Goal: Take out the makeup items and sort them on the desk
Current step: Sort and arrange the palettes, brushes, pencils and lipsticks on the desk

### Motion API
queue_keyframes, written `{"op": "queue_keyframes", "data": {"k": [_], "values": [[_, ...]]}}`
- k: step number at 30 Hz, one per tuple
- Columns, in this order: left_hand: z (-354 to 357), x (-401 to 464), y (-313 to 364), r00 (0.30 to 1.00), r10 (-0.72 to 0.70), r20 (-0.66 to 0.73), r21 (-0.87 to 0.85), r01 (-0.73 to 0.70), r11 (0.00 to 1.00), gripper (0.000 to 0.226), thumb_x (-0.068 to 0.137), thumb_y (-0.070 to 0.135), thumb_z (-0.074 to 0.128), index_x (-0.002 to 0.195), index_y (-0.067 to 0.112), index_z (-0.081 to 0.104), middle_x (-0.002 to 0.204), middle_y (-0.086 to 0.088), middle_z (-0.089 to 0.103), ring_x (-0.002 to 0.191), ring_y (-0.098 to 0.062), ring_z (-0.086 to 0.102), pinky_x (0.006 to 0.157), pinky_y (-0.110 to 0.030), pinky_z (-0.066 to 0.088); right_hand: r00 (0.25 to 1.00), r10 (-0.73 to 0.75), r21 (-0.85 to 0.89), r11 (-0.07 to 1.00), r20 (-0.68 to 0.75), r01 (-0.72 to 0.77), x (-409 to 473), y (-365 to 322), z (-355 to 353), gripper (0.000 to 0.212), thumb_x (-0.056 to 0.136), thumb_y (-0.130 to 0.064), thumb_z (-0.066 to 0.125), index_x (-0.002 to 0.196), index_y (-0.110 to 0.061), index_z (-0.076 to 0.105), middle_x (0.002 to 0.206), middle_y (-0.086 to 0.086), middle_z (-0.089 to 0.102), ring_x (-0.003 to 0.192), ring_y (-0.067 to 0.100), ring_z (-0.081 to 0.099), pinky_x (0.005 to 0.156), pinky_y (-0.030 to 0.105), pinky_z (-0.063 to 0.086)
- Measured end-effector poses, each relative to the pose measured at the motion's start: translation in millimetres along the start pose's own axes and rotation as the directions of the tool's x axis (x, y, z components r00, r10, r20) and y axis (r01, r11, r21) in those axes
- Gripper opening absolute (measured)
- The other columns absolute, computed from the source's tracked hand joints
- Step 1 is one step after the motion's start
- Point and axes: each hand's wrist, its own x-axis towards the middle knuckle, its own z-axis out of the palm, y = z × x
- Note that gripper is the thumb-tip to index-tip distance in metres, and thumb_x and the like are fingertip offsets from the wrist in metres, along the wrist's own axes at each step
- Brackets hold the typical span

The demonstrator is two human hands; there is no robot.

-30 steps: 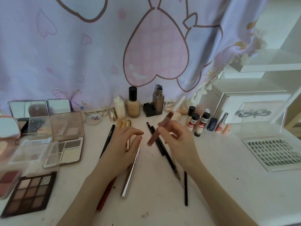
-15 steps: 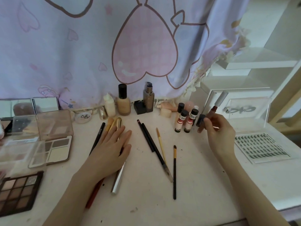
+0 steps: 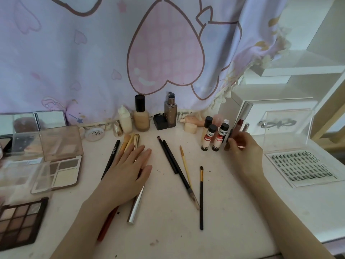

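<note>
Since a moment ago the right hand (image 3: 242, 152) carries a brown lip tube (image 3: 235, 131), gripped, to the small bottles (image 3: 214, 139); left hand (image 3: 128, 172) lies flat on pencils, brushes (image 3: 201, 195) unsorted.

The surface (image 3: 168, 230) looks matt white, speckled with small dark marks. A shiny metal tube (image 3: 135, 208) lies on it beside matt black pencils (image 3: 171, 161). The curtain (image 3: 93, 62) is soft printed cloth. Clear glossy plastic forms the lash case (image 3: 287, 128), and the bottle (image 3: 141, 116) looks like smooth glass.
</note>
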Motion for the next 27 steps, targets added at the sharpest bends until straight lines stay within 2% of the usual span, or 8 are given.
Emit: {"op": "queue_keyframes", "data": {"k": [5, 7, 9, 11, 22, 27], "values": [[0, 0, 0, 1.0, 0.005, -0.006, -0.014, -0.006, 1.0, 0.052, 0.096, 0.043, 0.022, 0.146, 0.031, 0.016, 0.155, 0.01, 0.006, 0.141, -0.005, -0.012, 0.112, -0.023, -0.012, 0.998, -0.051, -0.063, 0.997, 0.028, 0.053, -3, 2, 1, 0.012, 0.086, -0.008, 0.055, 0.086, -0.02, 0.056, 0.082, -0.001, 0.062, 0.072, -0.004, 0.053, 0.061, -0.002, 0.035], [0, 0, 0, 1.0, 0.005, -0.01, -0.02, -0.005, 1.0, 0.052, 0.096, 0.043, 0.023, 0.146, 0.032, 0.016, 0.155, 0.01, 0.007, 0.141, -0.006, -0.011, 0.112, -0.023, -0.011, 0.997, -0.059, -0.092, 0.994, 0.048, 0.064, -3, 1, 1, 0.011, 0.086, -0.007, 0.055, 0.088, -0.018, 0.057, 0.082, -0.004, 0.06, 0.071, 0.002, 0.054, 0.061, 0.005, 0.036], [0, -1, 0, 1.0, 0.007, -0.014, -0.024, -0.007, 1.0, 0.052, 0.096, 0.042, 0.024, 0.146, 0.031, 0.017, 0.155, 0.01, 0.008, 0.141, -0.006, -0.01, 0.111, -0.022, -0.011, 0.997, -0.05, -0.117, 0.991, 0.066, 0.058, -3, 1, 2, 0.01, 0.086, -0.007, 0.055, 0.091, -0.015, 0.058, 0.083, -0.003, 0.06, 0.076, 0.012, 0.055, 0.069, 0.017, 0.037], [-1, -1, 0, 1.0, 0.009, -0.013, -0.027, -0.009, 1.0, 0.051, 0.097, 0.042, 0.024, 0.146, 0.031, 0.017, 0.155, 0.01, 0.008, 0.141, -0.006, -0.009, 0.111, -0.023, -0.011, 0.997, -0.032, -0.128, 0.991, 0.075, 0.041, -3, 1, 2, 0.01, 0.086, -0.007, 0.055, 0.093, -0.013, 0.059, 0.083, -0.002, 0.06, 0.079, 0.015, 0.054, 0.073, 0.022, 0.037], [-1, -1, -1, 1.0, 0.007, -0.008, -0.029, -0.007, 1.0, 0.051, 0.096, 0.042, 0.024, 0.146, 0.032, 0.016, 0.155, 0.011, 0.008, 0.141, -0.007, -0.009, 0.113, -0.024, -0.009, 0.995, 0.031, -0.13, 0.991, 0.095, -0.019, -9, 2, -4, 0.013, 0.086, -0.009, 0.059, 0.098, -0.012, 0.06, 0.089, -0.004, 0.061, 0.084, 0.012, 0.056, 0.077, 0.021, 0.039], [-1, 0, -1, 1.0, 0.006, -0.015, -0.048, -0.007, 0.999, 0.052, 0.095, 0.044, 0.029, 0.146, 0.031, 0.021, 0.155, 0.009, 0.012, 0.142, -0.01, -0.005, 0.113, -0.026, -0.004, 0.998, 0.006, -0.288, 0.957, 0.063, 0.012, -21, -4, -17, 0.012, 0.088, -0.017, 0.059, 0.095, -0.008, 0.06, 0.093, 0.006, 0.059, 0.085, 0.021, 0.056, 0.076, 0.028, 0.04]]}}
